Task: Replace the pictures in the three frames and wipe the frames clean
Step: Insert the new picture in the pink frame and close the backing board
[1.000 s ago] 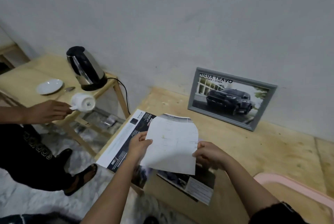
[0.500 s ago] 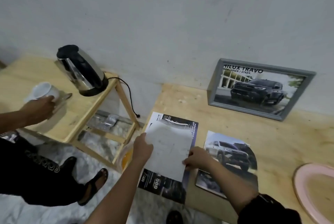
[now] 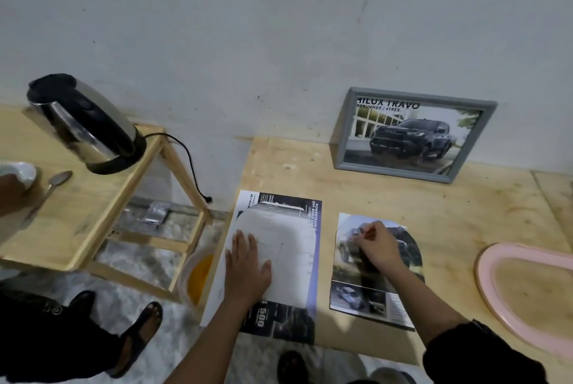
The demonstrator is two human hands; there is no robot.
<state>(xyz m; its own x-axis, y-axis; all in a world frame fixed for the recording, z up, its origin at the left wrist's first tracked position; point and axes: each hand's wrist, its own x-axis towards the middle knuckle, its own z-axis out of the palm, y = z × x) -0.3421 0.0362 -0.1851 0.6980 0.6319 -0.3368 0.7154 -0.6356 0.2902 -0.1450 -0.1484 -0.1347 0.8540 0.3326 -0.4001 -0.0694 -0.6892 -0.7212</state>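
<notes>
Left hand (image 3: pixel 248 266) flat, fingers straight, palm down on the white sheet (image 3: pixel 279 247); sheet lies on the dark brochure page (image 3: pixel 279 318) at the left edge of the plywood table (image 3: pixel 449 228). Right hand (image 3: pixel 376 247) near it, resting on the cut-out car picture (image 3: pixel 353 272); fingers curled near its top edge; can't tell if they pinch the paper or just press it. 1 grey frame (image 3: pixel 412 138) with a truck print leans on the wall behind, well apart from both hands. Pink basin (image 3: pixel 481 272) at right. Side table (image 3: pixel 77 213) at left: kettle (image 3: pixel 83 123), spoon (image 3: pixel 59 180), cup (image 3: pixel 21 171) against another person's hand (image 3: pixel 9 194).
</notes>
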